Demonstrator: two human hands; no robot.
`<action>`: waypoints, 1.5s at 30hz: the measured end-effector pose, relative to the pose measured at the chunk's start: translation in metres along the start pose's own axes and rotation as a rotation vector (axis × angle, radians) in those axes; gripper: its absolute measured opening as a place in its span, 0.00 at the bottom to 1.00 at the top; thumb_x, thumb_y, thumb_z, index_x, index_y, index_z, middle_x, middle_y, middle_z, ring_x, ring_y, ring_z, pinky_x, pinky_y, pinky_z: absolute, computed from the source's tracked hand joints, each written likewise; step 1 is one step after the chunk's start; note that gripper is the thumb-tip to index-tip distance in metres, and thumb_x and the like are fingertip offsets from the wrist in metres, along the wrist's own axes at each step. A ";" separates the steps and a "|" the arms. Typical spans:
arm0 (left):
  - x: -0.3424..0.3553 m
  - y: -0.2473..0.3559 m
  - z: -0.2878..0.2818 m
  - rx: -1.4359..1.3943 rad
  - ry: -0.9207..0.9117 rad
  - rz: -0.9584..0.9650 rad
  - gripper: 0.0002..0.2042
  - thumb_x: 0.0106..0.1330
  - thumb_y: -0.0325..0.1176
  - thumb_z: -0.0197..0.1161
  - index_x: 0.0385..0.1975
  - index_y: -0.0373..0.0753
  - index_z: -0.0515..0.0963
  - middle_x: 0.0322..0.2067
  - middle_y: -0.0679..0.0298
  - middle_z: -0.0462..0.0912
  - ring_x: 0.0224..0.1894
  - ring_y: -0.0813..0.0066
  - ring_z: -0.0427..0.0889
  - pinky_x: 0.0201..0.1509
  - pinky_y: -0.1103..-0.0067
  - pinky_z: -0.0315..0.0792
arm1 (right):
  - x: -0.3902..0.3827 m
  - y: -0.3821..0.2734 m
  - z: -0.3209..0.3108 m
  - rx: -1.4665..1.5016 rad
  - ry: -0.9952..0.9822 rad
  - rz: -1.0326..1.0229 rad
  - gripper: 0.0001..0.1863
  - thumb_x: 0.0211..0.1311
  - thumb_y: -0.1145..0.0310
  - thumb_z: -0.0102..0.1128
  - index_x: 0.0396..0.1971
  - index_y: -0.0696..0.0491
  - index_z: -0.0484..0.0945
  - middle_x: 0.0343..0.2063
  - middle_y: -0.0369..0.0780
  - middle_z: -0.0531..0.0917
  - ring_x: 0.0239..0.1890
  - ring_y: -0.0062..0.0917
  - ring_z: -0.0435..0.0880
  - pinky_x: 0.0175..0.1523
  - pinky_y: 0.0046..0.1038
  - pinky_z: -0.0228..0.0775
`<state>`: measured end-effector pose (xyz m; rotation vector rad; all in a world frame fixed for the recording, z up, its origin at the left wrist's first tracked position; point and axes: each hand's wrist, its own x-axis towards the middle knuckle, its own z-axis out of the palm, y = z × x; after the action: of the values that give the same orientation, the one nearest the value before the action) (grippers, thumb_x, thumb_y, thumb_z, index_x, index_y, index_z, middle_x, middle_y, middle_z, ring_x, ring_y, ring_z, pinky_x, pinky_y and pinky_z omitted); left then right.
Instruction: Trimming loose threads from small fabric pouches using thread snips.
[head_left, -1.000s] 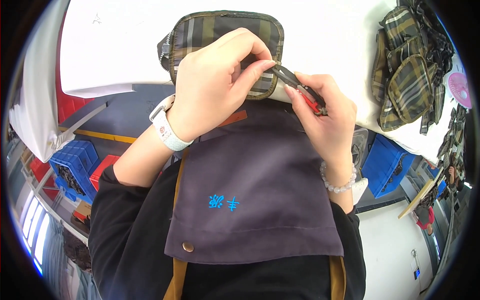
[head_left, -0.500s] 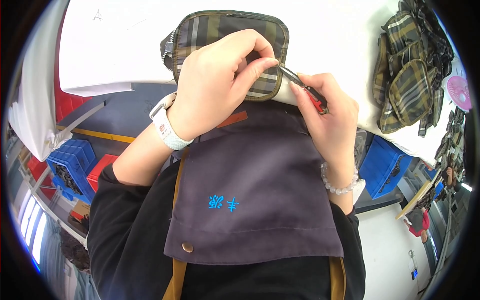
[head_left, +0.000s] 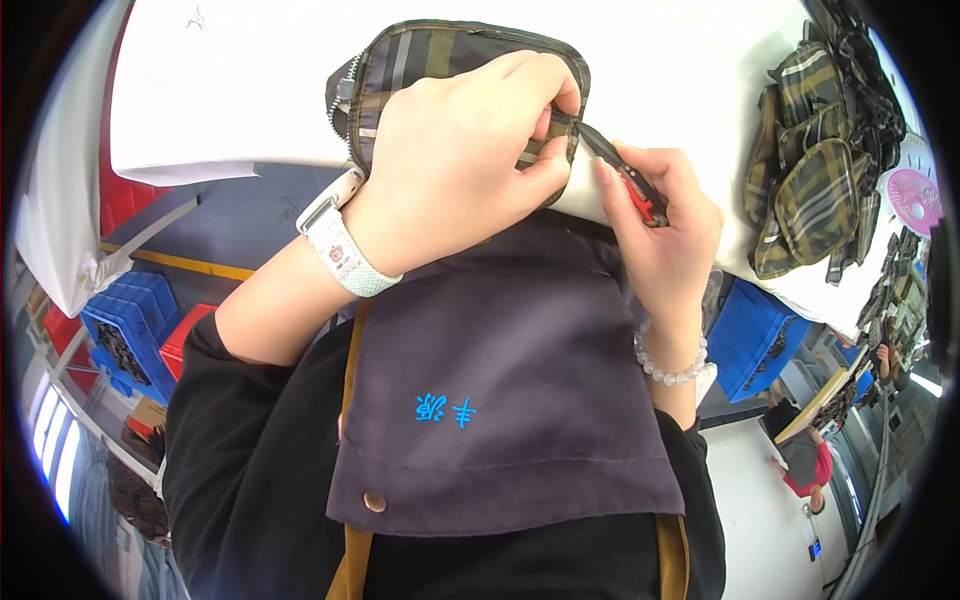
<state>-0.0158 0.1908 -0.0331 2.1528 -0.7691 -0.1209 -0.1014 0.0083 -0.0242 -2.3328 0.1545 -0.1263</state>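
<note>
A dark green plaid pouch (head_left: 420,55) with a zipper along its left side lies at the front of the white table. My left hand (head_left: 455,165) is over it, fingers curled in a pinch on its right edge. My right hand (head_left: 665,225) grips black thread snips with red (head_left: 642,193) between thumb and fingers, their blades pointing up-left to the pouch's edge near my left fingertips. Whether the blades touch fabric or thread is too small to tell.
A pile of plaid pieces (head_left: 810,200) lies on the white table (head_left: 220,80) at right, beside a pink fan (head_left: 910,195). Blue bins (head_left: 130,330) (head_left: 750,340) and a red bin (head_left: 180,340) stand below. A person in red (head_left: 805,470) is at lower right.
My left hand and the pouch have moved a little right, and its fingers have shifted along the pouch. My right hand with the snips has also moved slightly right.
</note>
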 end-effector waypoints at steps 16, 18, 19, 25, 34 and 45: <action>0.000 0.003 0.010 0.097 0.084 0.022 0.04 0.62 0.30 0.68 0.31 0.42 0.78 0.26 0.68 0.80 0.22 0.70 0.81 0.24 0.78 0.71 | 0.001 0.004 0.004 -0.015 0.010 -0.017 0.08 0.59 0.71 0.72 0.36 0.55 0.82 0.23 0.38 0.85 0.21 0.20 0.83 0.27 0.20 0.71; 0.000 0.003 0.011 0.115 0.082 0.019 0.05 0.62 0.30 0.68 0.31 0.41 0.78 0.26 0.68 0.80 0.22 0.70 0.81 0.24 0.78 0.71 | 0.001 0.003 0.003 -0.010 -0.005 0.016 0.08 0.59 0.71 0.72 0.35 0.55 0.82 0.23 0.38 0.85 0.21 0.21 0.83 0.27 0.20 0.71; -0.001 0.001 0.011 0.090 0.096 0.026 0.05 0.62 0.30 0.68 0.31 0.41 0.78 0.26 0.68 0.80 0.21 0.71 0.79 0.23 0.78 0.70 | 0.001 0.003 0.003 -0.012 -0.005 0.016 0.08 0.59 0.71 0.72 0.35 0.55 0.82 0.23 0.38 0.85 0.21 0.21 0.83 0.27 0.20 0.71; -0.002 -0.005 0.006 -0.026 0.101 0.007 0.08 0.60 0.28 0.70 0.36 0.41 0.78 0.25 0.71 0.76 0.16 0.81 0.69 0.21 0.82 0.64 | -0.001 0.008 0.000 0.108 -0.016 0.074 0.08 0.59 0.73 0.72 0.37 0.57 0.82 0.22 0.35 0.84 0.22 0.13 0.80 0.29 0.16 0.69; -0.003 -0.007 -0.001 -0.089 -0.011 0.022 0.17 0.55 0.30 0.74 0.42 0.41 0.76 0.26 0.73 0.73 0.16 0.86 0.65 0.21 0.85 0.62 | 0.001 0.010 -0.006 0.153 -0.065 0.058 0.10 0.58 0.75 0.72 0.39 0.59 0.82 0.26 0.35 0.85 0.26 0.12 0.81 0.32 0.16 0.71; -0.002 -0.010 -0.003 -0.101 -0.040 0.050 0.18 0.53 0.30 0.75 0.43 0.42 0.77 0.27 0.73 0.74 0.16 0.86 0.66 0.21 0.85 0.62 | 0.003 0.010 -0.005 0.128 -0.080 0.035 0.11 0.58 0.75 0.72 0.40 0.59 0.82 0.27 0.37 0.86 0.27 0.15 0.83 0.34 0.17 0.73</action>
<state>-0.0114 0.1984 -0.0390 2.0395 -0.8216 -0.1743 -0.0994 -0.0022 -0.0280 -2.2027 0.1431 -0.0245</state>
